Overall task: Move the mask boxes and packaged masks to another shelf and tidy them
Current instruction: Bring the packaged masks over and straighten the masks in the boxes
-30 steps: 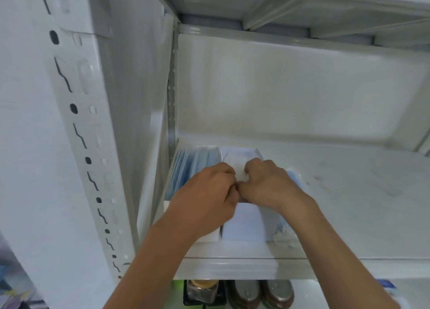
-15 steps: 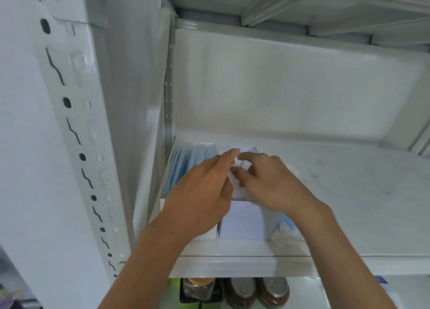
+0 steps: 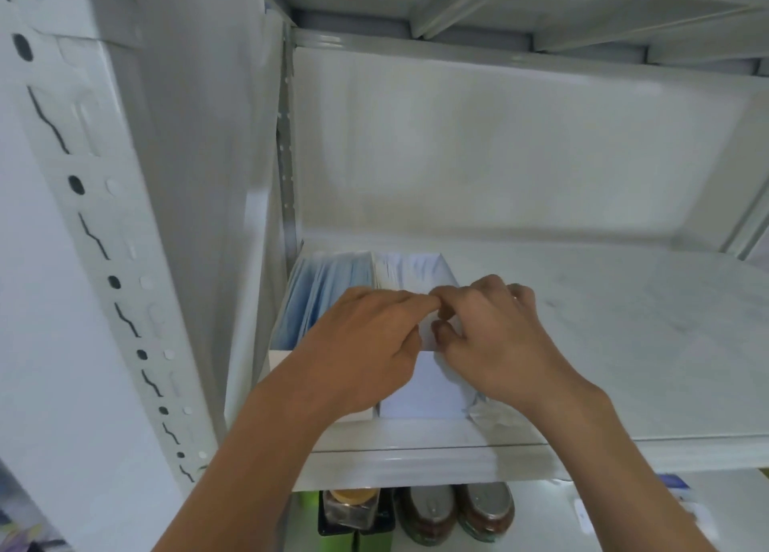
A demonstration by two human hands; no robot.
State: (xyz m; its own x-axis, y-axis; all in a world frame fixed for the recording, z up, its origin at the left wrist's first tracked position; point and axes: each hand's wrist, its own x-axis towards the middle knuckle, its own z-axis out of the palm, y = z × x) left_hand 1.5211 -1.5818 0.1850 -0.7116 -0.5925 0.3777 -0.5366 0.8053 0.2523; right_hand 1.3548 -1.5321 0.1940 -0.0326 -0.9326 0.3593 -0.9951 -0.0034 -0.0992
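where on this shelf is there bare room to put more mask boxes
Bare shelf runs right of the white mask box, back to the rear wall. The left corner is crowded: open box of blue masks, white box, both hands.

Left hand (image 3: 362, 343), right hand (image 3: 495, 339): fingers curled, fingertips meeting.

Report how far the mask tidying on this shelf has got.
Done: two mask boxes, one open with blue masks and a white one, sit side by side in the shelf's left corner. In hand: left hand and right hand work at the white box's top. Left: a packaged mask lying loose beside it.
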